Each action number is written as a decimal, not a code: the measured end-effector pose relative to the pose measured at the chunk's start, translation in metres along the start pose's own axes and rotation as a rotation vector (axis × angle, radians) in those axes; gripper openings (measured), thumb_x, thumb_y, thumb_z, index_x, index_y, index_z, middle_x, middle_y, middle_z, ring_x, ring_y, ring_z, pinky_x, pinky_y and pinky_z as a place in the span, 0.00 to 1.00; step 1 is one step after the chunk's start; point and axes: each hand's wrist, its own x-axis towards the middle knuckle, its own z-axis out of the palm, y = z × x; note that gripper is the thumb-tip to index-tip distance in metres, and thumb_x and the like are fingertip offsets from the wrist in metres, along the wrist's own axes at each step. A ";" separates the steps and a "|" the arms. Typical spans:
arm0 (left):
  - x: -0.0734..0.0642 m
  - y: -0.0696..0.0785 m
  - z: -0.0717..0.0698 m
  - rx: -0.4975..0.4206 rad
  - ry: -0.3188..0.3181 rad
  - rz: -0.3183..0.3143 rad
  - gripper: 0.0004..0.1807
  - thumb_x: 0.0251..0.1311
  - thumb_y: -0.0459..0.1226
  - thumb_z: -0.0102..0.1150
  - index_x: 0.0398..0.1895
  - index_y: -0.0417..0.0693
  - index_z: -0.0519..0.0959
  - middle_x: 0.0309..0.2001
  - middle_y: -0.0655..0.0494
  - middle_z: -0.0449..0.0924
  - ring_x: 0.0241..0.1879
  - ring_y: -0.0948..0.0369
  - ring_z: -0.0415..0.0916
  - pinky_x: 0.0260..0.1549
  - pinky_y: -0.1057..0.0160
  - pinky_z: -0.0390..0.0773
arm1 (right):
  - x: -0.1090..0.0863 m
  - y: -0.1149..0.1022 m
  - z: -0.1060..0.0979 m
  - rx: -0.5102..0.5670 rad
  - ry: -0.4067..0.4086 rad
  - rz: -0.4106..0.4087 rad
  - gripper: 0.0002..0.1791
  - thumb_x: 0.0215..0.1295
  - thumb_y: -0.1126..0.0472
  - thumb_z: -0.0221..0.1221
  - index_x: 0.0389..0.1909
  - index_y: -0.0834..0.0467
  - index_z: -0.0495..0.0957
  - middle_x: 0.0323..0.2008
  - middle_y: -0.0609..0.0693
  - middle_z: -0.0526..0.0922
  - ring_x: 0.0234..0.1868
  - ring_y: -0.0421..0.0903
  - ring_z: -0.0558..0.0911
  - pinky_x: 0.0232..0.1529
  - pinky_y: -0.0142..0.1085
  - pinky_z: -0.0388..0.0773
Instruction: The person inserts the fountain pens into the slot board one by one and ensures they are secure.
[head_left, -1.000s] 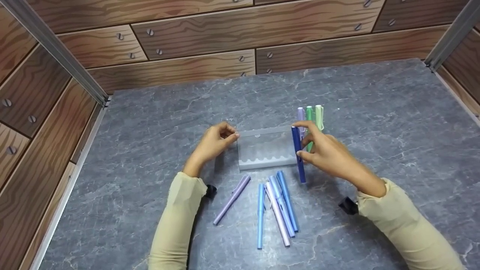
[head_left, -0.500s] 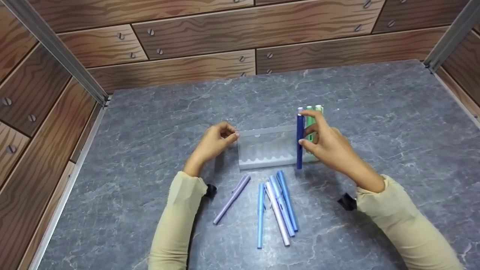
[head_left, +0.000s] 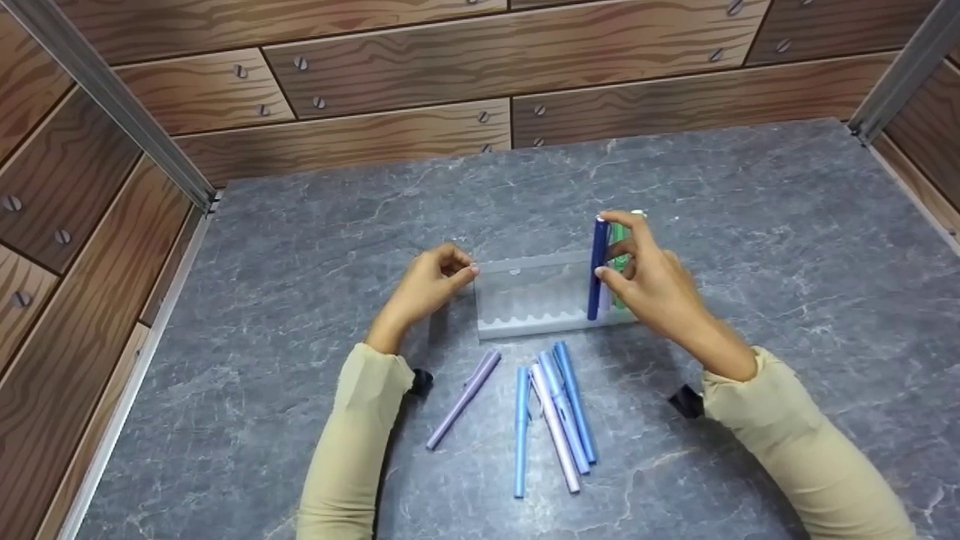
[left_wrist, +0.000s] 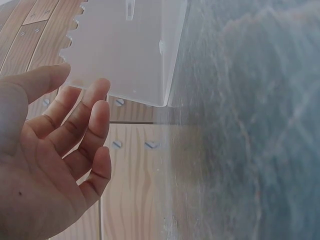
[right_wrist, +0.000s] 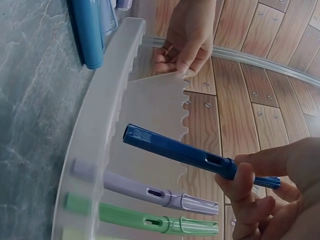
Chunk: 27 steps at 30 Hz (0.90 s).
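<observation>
A clear plastic pen stand [head_left: 536, 327] with notched edges stands mid-table. At its left upper corner, my left hand [head_left: 426, 289] pinches the edge between thumb and fingers, as the left wrist view also shows. My right hand [head_left: 664, 289] holds a dark blue pen [head_left: 598, 259] nearly upright by its upper part, at the stand's right half. In the right wrist view, the blue pen [right_wrist: 175, 150] is apart from the notches, beside a lavender pen [right_wrist: 135, 186] and a green pen [right_wrist: 132, 218] seated in the stand. A pale green pen [head_left: 637, 213] is mostly hidden by my hand.
In front of the stand lie a purple pen [head_left: 465, 397], a light blue pen [head_left: 520, 431], a pale pink pen [head_left: 556, 431] and two more blue pens [head_left: 576, 405]. Wood-patterned panels [head_left: 397, 75] enclose the grey marbled table [head_left: 337, 225] at the back and sides.
My right hand has carried the dark blue pen up and back, from in front of the stand to over its right half, tilting it slightly. My left hand has stayed at the corner.
</observation>
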 end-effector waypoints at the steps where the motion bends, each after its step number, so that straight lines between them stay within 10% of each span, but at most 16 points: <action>1: 0.000 0.000 0.000 0.001 0.002 0.000 0.09 0.63 0.38 0.61 0.39 0.40 0.79 0.34 0.51 0.82 0.32 0.64 0.73 0.32 0.69 0.71 | 0.000 0.000 0.001 0.003 0.008 -0.002 0.34 0.62 0.71 0.61 0.66 0.55 0.60 0.39 0.61 0.84 0.20 0.39 0.73 0.18 0.30 0.68; 27: 0.001 -0.001 0.000 0.016 -0.001 -0.013 0.09 0.63 0.38 0.61 0.39 0.41 0.79 0.34 0.51 0.82 0.31 0.64 0.73 0.32 0.69 0.71 | 0.002 0.012 0.016 -0.021 0.093 -0.030 0.34 0.60 0.71 0.62 0.64 0.52 0.61 0.37 0.61 0.85 0.20 0.46 0.78 0.17 0.27 0.67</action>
